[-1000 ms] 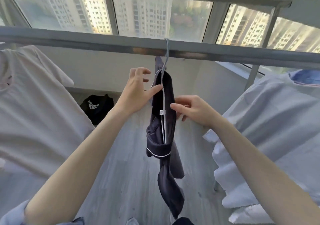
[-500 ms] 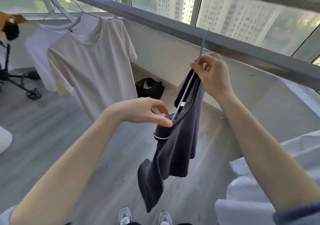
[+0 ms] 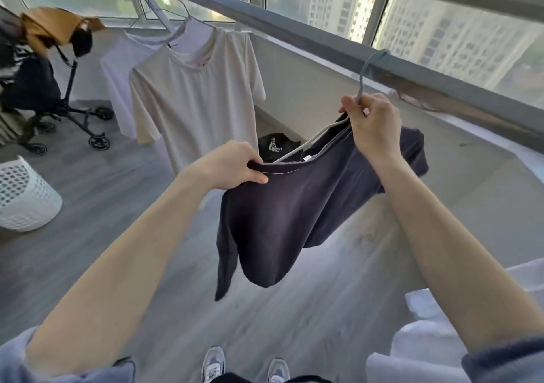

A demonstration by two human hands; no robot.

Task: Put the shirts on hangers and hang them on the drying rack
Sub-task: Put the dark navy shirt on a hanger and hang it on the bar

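Head view: the dark shirt (image 3: pixel 282 206) is pinched at its neckline by the left hand (image 3: pixel 232 164), soft and light, sagging below that grip. Beyond it, the hanger (image 3: pixel 360 88) neck is clamped by the right hand (image 3: pixel 371 123), its hook over the rack bar (image 3: pixel 294 33) above; the collar seam judged the firmest hold.

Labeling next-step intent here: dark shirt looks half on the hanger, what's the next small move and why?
Probably the left hand pulls the navy shirt collar over the exposed hanger arm. The hook already sits on the rack bar, the right hand steadies the neck, and the near hanger arm is still bare.
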